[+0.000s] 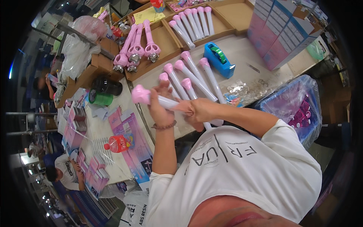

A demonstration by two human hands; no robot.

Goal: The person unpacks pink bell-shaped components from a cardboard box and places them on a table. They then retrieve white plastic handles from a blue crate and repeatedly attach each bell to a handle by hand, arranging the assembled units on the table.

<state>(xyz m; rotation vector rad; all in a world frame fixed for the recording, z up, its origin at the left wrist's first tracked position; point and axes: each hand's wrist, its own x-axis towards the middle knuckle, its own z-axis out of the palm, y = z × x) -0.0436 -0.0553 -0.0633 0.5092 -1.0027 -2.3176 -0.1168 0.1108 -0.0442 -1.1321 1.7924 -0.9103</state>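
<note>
Surface, pale and crowded, carries the work from edge to edge. At its far right stands a stack of pink and blue cartons; lower right, a blue crate lined with clear plastic holds dark pink parts.

Cardboard trays run along the far side. One holds six white tubes with pink heads in a row. Another holds three pink wands fitted with shiny ends. These appear to be further along than the tubes.

On the open area in front of the trays lie about five more pink-headed tubes, side by side and near a blue tape dispenser. They appear to await handling, so the batch looks partly done.

Left of the person lie flat pink packaging cards, a red bottle, a green tape roll and a black one.

Both hands are closed on one pink-headed tube, held above the near edge. The left hand grips the shaft just behind the pink head. The right hand clamps the other end, touching the left.
</note>
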